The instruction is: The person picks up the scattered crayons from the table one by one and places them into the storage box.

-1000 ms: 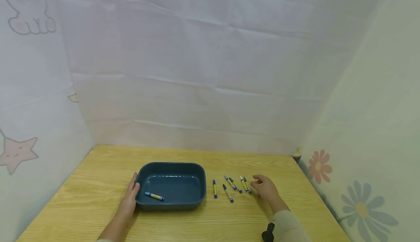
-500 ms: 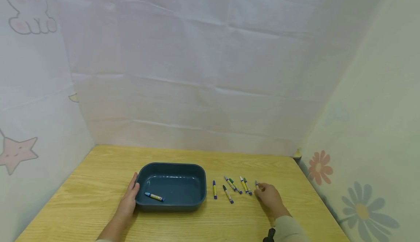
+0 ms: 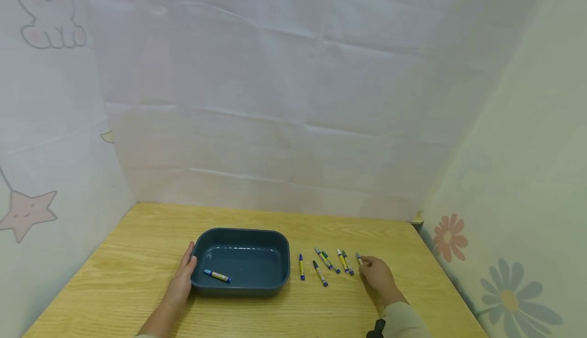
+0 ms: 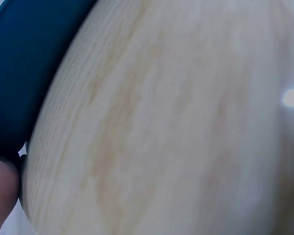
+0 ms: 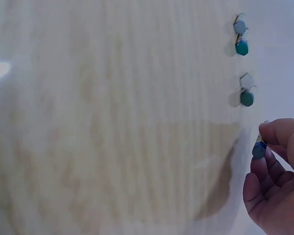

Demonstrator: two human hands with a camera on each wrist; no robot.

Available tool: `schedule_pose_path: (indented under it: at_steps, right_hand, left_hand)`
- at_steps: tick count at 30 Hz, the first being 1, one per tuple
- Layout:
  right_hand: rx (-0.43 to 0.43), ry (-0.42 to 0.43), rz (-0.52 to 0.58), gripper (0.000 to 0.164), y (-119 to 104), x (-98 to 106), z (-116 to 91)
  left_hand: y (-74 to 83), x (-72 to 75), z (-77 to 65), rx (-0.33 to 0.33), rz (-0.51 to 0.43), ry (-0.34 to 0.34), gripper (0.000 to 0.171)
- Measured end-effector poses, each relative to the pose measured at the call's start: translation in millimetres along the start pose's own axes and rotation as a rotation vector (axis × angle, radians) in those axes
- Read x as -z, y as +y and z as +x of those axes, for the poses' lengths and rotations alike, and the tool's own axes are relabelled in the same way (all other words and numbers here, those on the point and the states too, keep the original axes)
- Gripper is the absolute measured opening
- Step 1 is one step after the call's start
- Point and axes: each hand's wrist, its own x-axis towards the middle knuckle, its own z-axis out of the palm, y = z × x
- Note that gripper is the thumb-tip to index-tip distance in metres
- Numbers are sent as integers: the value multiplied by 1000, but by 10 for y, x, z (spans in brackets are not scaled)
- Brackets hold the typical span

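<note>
My right hand [image 3: 378,275] pinches a grey-tipped crayon [image 3: 359,259] between thumb and fingers, low over the table. In the right wrist view the crayon [image 5: 258,150] points its blue-grey end toward the camera. My left hand [image 3: 180,282] rests against the left side of a dark blue tray [image 3: 240,291], fingers straight along its outer wall. Inside the tray lies a light-blue-tipped crayon [image 3: 217,276]. Between tray and right hand are several more crayons, among them a blue one [image 3: 301,267], a dark green one [image 3: 320,274] and a white-tipped one [image 3: 342,260].
The wooden table [image 3: 257,317] meets a hanging pale cloth [image 3: 293,98] at the back. Printed cloth walls stand on the left and right. A dark device [image 3: 377,329] is on the right wrist.
My right hand has moved down beside the crayons and pinched the grey-tipped crayon. The left hand and tray hold their place; the view has shifted slightly.
</note>
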Motion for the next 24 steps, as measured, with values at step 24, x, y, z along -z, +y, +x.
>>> schedule_pose_path:
  at_steps: [24]
  right_hand:
    - [191,-57,123,39,-975,-252,178]
  left_hand:
    - [-29,-4,19,-27,-2,16,61]
